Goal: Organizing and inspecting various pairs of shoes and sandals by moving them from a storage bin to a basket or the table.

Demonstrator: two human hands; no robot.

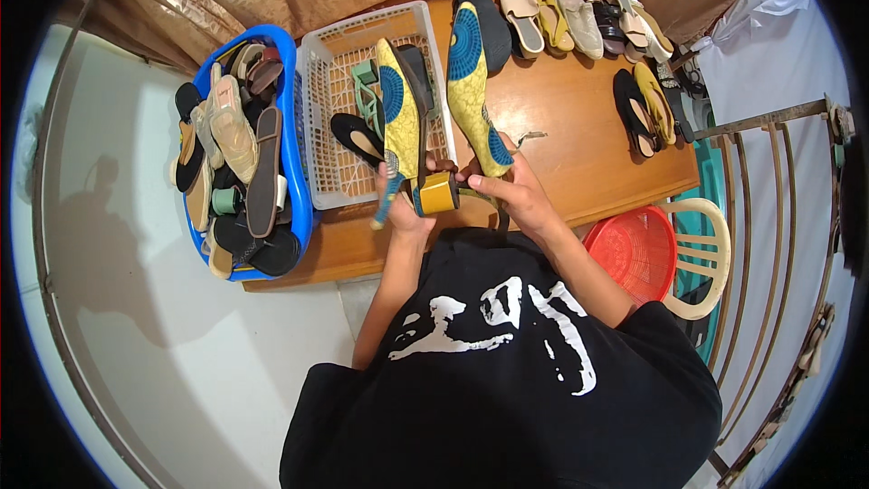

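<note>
My left hand (409, 211) is closed round the heel end of a yellow heeled shoe (402, 118) with blue fan patterns, tilted to show its side and block heel. A matching yellow-and-blue shoe (467, 81) is gripped at its heel end by my right hand (525, 192), its patterned upper side facing up. Both shoes point away from me, side by side over the table. Beneath the left shoe stands a white plastic crate (317, 177), where a green heeled sandal (368, 95) and a black shoe (355, 138) lie.
At the left, a blue basket (303, 208) is heaped with mixed shoes and sandals. Several shoes (579, 23) line the back of the wooden table (579, 145), with a black pair (635, 113) at its right. A red basket (634, 254) sits by a cream chair (715, 254) and a rack (769, 217).
</note>
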